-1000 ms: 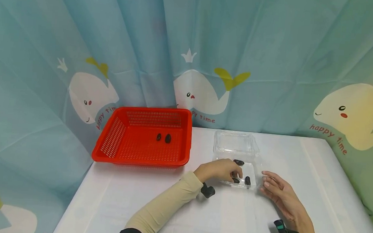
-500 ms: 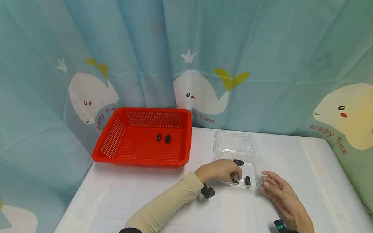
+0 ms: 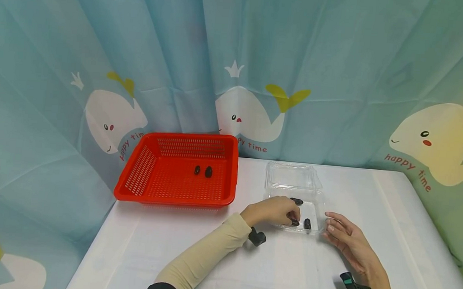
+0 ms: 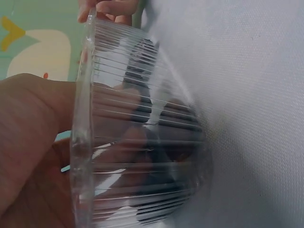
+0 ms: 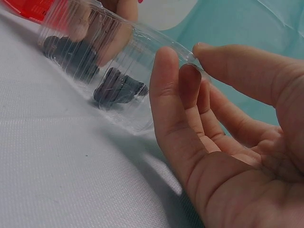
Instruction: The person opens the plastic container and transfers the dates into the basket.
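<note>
A clear plastic clamshell box (image 3: 317, 211) lies with its lid (image 3: 291, 175) folded back, holding several dark, wrinkled, oblong dried dates. My left hand (image 3: 277, 210) reaches into it from the left and pinches a date (image 3: 295, 223) low down near the front wall. Through the ribbed wall in the left wrist view, its fingers (image 4: 126, 152) appear blurred against dark dates. Another date (image 3: 307, 224) lies to the right and one more date (image 3: 296, 201) at the back. My right hand (image 3: 348, 242) pinches the box's right rim between thumb and fingers, clear in the right wrist view.
A red perforated basket (image 3: 174, 202) stands at the back left, with two dark dates (image 3: 208, 172) on its bottom. White cloth (image 3: 253, 278) covers the table. A blue-green curtain (image 3: 344, 58) with whale prints hangs behind and beside it.
The left fingers have shifted the date near the front wall slightly to the right. My right hand stays at the box's rim, and the basket has not moved.
</note>
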